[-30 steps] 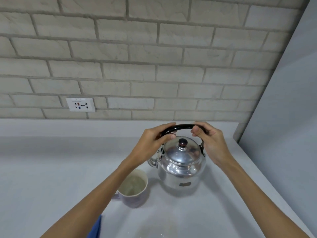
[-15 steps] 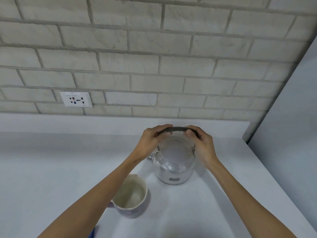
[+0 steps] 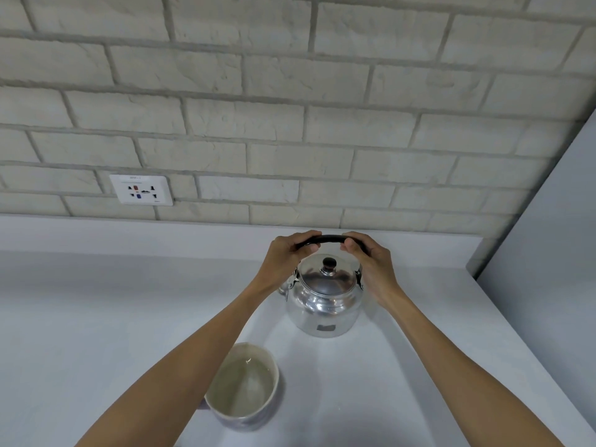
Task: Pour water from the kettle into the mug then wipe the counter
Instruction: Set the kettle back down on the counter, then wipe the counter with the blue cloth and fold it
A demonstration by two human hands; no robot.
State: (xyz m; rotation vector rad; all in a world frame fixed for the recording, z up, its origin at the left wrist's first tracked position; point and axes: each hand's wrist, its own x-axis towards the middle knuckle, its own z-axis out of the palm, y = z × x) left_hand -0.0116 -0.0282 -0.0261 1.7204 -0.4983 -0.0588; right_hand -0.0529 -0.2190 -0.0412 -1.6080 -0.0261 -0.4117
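Observation:
A shiny steel kettle (image 3: 324, 304) with a dark lid knob stands upright on the pale counter (image 3: 96, 317) near the back wall. Its black arched handle (image 3: 330, 239) is gripped at both ends: my left hand (image 3: 287, 259) holds the left end, my right hand (image 3: 371, 262) the right end. A pale mug (image 3: 246, 387) with water in it sits on the counter in front and to the left of the kettle, partly behind my left forearm. The kettle's spout is mostly hidden by my left hand.
A brick wall with a white power socket (image 3: 141, 189) rises behind the counter. A grey panel (image 3: 548, 237) closes off the right side. The counter's right edge runs diagonally toward the lower right corner.
The view has shifted, so kettle and mug sit farther from me in the frame. Both hands stay on the kettle handle. The blue cloth seen earlier at the bottom edge is out of view.

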